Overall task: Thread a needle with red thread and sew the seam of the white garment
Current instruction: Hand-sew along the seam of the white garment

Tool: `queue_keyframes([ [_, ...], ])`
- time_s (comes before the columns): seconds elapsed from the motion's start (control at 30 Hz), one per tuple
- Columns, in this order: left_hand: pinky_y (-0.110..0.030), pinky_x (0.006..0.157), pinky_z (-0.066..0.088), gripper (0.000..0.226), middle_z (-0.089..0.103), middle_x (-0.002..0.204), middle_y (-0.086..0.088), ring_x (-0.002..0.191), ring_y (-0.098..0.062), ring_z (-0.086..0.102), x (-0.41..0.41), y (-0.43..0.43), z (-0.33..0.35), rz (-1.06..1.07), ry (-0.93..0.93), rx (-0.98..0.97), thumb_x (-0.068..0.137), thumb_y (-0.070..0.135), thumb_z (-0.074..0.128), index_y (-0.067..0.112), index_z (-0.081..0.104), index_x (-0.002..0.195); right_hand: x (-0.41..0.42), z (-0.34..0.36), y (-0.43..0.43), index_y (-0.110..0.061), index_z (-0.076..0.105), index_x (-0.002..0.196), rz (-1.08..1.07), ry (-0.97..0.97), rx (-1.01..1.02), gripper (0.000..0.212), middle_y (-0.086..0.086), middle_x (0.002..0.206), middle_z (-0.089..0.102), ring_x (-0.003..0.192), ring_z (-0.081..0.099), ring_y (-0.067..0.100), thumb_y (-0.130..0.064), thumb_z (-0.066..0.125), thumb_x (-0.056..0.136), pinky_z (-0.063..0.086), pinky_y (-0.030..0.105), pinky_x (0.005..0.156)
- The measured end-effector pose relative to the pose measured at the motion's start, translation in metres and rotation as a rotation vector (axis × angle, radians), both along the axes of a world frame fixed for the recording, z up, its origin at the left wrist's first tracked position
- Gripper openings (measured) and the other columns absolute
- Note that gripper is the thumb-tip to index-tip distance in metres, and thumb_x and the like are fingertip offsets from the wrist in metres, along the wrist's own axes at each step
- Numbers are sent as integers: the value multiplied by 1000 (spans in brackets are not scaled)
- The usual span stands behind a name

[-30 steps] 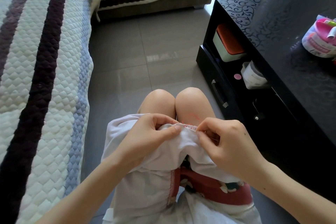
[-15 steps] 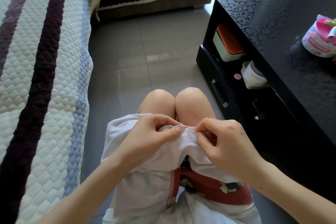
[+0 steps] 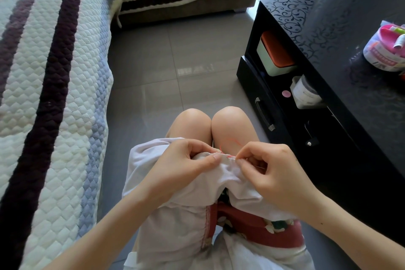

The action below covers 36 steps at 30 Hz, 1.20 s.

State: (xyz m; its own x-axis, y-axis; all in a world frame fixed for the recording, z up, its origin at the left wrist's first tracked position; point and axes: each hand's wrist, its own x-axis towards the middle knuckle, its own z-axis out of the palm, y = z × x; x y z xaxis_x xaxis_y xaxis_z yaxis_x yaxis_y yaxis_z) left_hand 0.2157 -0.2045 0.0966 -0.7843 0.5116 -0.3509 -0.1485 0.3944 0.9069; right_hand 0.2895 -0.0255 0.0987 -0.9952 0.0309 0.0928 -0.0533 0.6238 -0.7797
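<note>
The white garment (image 3: 175,221) lies bunched over my lap, just below my knees. My left hand (image 3: 182,169) pinches its folded seam edge between thumb and fingers. My right hand (image 3: 274,173) pinches a thin needle (image 3: 231,157) whose shaft pokes out of the seam toward the left. A loop of red thread (image 3: 232,142) arcs above the seam between the two hands. A finished line of red stitching (image 3: 207,223) runs down the garment lower in the lap.
A quilted striped sofa cover (image 3: 50,94) fills the left side. On the right stands a black coffee table (image 3: 341,35) carrying a pink sewing kit (image 3: 388,50), with an orange-lidded box (image 3: 275,55) and a jar (image 3: 305,92) on its shelf. Grey tiled floor (image 3: 175,61) lies ahead.
My right hand has shifted slightly right, drawing the needle a little further through the seam, and the red thread loop has risen above the fabric. My left hand keeps its hold.
</note>
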Motion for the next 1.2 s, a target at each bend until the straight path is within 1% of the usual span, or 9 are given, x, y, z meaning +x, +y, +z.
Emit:
queue_keyframes([
  [0.17,-35,96,51,22,75,93,8,98,-6,68,-1,-1,-3,-16,-51,48,78,34,65,20,77,90,0,3,3,-14,68,72,-9,-81,-186,13,4,62,64,57,60,19,-13,60,82,48,39,54],
  [0.33,-40,97,49,29,76,97,-3,100,-17,68,-2,-1,-7,-21,-171,138,78,29,63,8,74,95,-2,3,6,-10,70,74,-29,-177,-355,18,10,69,68,67,64,27,1,64,87,50,38,62],
  [0.53,-43,104,43,33,70,109,-18,103,-21,65,-4,-2,-8,-60,-347,227,81,27,64,0,71,100,-3,4,6,-3,70,79,-21,-282,-574,12,9,74,69,75,64,14,1,62,88,52,27,73],
  [0.67,-43,106,40,28,66,115,-23,106,-22,62,-3,1,-10,-96,-389,268,81,26,67,5,74,98,-4,1,0,1,65,81,26,-304,-686,9,5,70,62,69,58,11,-1,62,89,47,18,66],
  [0.77,-42,106,43,28,68,112,-22,108,-25,63,-6,-1,-12,-73,-407,279,81,24,66,5,74,100,-3,-2,2,-3,64,89,41,-333,-632,5,7,68,62,64,57,11,-4,59,92,46,19,62],
  [0.87,-24,90,51,17,74,102,-10,99,-14,68,-7,-1,-11,-87,-380,280,83,22,68,12,78,91,0,-6,11,-6,65,85,25,-313,-484,6,2,69,66,66,62,11,-4,62,90,50,25,64],
  [0.93,-21,86,52,14,74,100,-9,95,-12,68,-5,3,-11,-75,-362,265,82,23,71,13,78,88,1,-7,12,-4,66,80,2,-276,-454,10,3,68,66,64,62,10,-1,62,89,50,23,62],
  [1.13,-39,102,48,24,73,103,-14,107,-25,66,-4,6,-14,-73,-301,211,80,25,65,10,76,95,-5,-8,0,-4,67,83,-32,-219,-515,6,7,66,68,63,65,14,-3,65,88,52,25,63],
  [1.2,-41,103,46,25,73,103,-12,109,-25,65,-3,6,-13,-46,-267,190,78,27,67,10,76,93,-2,-10,4,-18,68,88,-50,-87,-247,2,-3,70,69,67,67,9,-20,69,87,53,28,64],
])
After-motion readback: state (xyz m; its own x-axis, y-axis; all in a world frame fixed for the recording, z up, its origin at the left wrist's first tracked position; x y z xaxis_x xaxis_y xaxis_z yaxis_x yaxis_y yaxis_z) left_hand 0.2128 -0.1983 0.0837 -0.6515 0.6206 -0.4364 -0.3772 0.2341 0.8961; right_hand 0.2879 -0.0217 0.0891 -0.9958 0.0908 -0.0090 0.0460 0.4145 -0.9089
